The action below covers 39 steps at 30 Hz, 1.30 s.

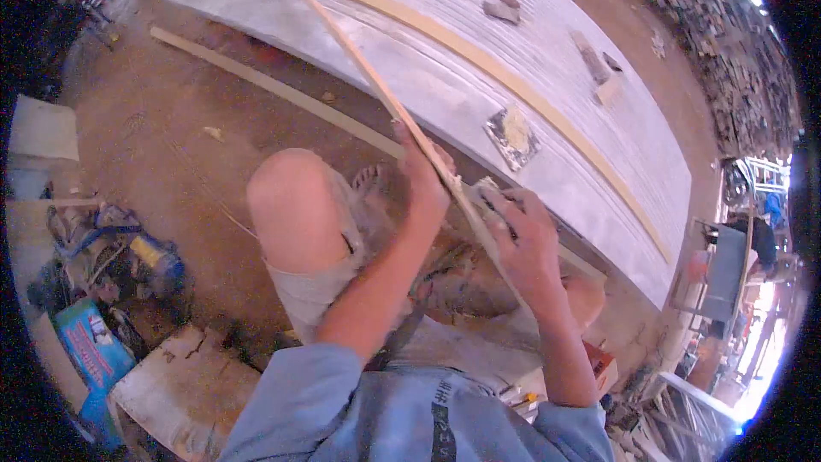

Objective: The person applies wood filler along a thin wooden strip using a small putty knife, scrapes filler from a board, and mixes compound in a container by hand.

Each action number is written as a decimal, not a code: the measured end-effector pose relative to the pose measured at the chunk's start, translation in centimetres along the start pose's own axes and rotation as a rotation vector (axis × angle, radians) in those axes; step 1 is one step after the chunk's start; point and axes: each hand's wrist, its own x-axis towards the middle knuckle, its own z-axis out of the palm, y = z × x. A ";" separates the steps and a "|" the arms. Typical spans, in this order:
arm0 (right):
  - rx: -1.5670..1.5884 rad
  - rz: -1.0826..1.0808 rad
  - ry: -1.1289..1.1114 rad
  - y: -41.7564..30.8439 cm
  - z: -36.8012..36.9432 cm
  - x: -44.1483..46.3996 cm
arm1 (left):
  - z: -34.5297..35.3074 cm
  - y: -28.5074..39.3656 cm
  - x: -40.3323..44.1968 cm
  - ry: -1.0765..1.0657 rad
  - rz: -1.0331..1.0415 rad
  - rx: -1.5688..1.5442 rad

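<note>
A long, thin wooden strip [359, 60] runs slantwise from the top of the view down past my hands toward my lap. My left hand [425, 173] is closed around its middle. Against the strip, just below that grip, my right hand [526, 227] pinches a small greyish flat piece [487, 194] smeared with pale paste; its exact kind is hard to make out. Pale paste shows on the strip beside it. Beyond my right hand, a small dark board [513, 139] carrying a heap of cream-coloured paste lies on the large whitish panel [410, 90].
Another long wooden strip [479, 51] lies along the panel, and one more [274, 90] is low beside its near edge. Sanding blocks or scraps [503, 4] sit farther back. A blue box [92, 342] and a worn board [175, 385] are at lower left; stacked wood [735, 68] stands right.
</note>
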 end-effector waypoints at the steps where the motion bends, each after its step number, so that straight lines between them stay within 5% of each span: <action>1: -0.013 0.013 0.004 -0.1 -0.1 0.1 | 0.0 0.2 -0.2 0.005 0.015 0.017; 6: -0.116 -0.151 -0.039 -2.0 0.8 1.5 | 0.1 0.5 -0.1 0.050 0.057 0.076; 39: -0.339 0.040 -0.364 2.5 -5.5 -10.9 | -1.6 0.0 0.9 -0.171 -0.016 0.043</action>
